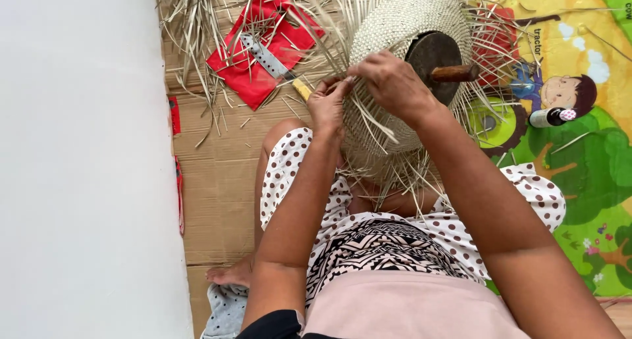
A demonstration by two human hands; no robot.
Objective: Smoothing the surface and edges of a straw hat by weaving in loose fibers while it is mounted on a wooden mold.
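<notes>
Pinching loose straw strands (368, 125), the left hand (327, 103) and right hand (394, 83) close together, steadying the woven hat (401, 23) on the lap for plaiting.

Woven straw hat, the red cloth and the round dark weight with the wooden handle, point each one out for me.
Woven straw hat (401, 23): head view, on its finished woven crown.
Red cloth (247, 79): head view, on bare fabric near its lower corner.
Round dark weight (431, 52): head view, on its flat dark face.
</notes>
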